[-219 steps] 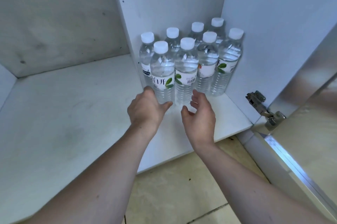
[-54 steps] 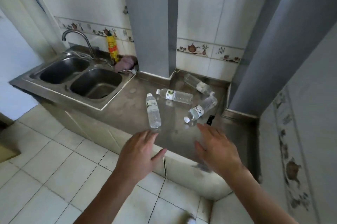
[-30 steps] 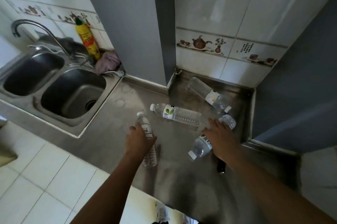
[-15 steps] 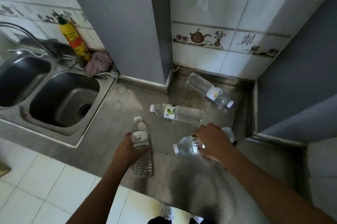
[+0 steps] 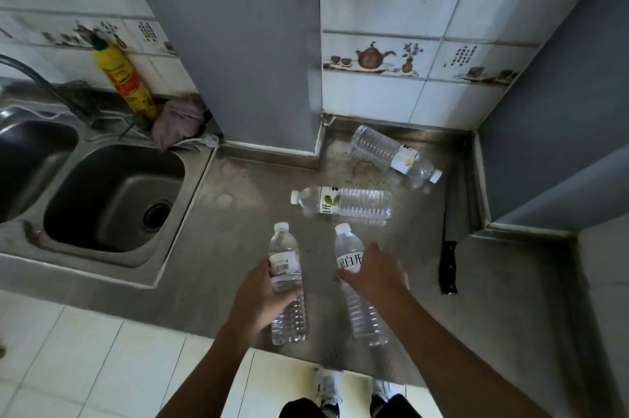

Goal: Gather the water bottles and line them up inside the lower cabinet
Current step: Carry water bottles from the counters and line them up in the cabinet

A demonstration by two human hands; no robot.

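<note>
I stand at a steel counter [image 5: 190, 268]. My left hand [image 5: 262, 298] grips a clear water bottle [image 5: 284, 257] around its middle, cap pointing away from me. My right hand [image 5: 374, 276] holds a second water bottle [image 5: 350, 257] with a white label, also lifted off the counter. Two more clear bottles lie on their sides farther back: a bottle with a green leaf label [image 5: 343, 201] in the middle, and a bottle [image 5: 391, 152] near the tiled wall. The lower cabinet is out of view.
A black-handled knife [image 5: 448, 257] lies along the counter's right side, close to my right hand. A double sink [image 5: 112, 203] is on the left, with a yellow detergent bottle [image 5: 124, 80] and a purple cloth [image 5: 180, 118] behind it. A grey column [image 5: 238, 43] rises behind the counter.
Both hands have lifted their bottles off the counter and turned them more upright, drawing them toward me. The right bottle now points cap-away instead of sideways.
</note>
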